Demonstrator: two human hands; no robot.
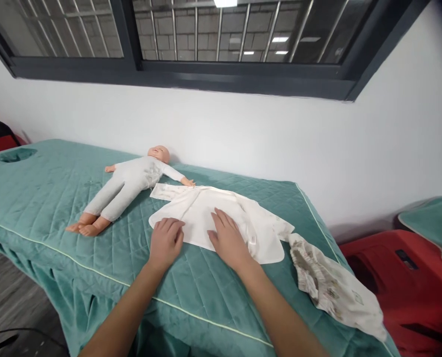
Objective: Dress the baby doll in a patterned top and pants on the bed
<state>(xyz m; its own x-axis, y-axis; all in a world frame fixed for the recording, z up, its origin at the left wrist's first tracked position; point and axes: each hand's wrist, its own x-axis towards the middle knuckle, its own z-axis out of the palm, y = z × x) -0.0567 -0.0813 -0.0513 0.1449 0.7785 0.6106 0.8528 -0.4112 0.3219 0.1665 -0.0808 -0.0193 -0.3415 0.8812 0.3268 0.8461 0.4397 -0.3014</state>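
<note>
A white baby shirt (198, 210) lies spread out on the green quilted bed cover, its sleeves stretched to both sides. My left hand (166, 241) rests on the shirt's near left edge, its fingers slightly bent and the thumb a little apart. Flat on the middle of the shirt is my right hand (228, 238), fingers stretched out and thumb spread. Beyond the shirt to the left, a baby doll (132, 176) in a pale bodysuit lies on its back, one hand close to the shirt's sleeve. Patterned baby pants (336, 285) with a gathered waistband lie at the right, against the other sleeve.
The bed (50, 198) has a face hole (17, 155) at its far left end and stands along a white wall (243, 134) under a barred window (221, 74). Red plastic stools (410, 263) stand off the right end, with green cloth (432, 223) on top.
</note>
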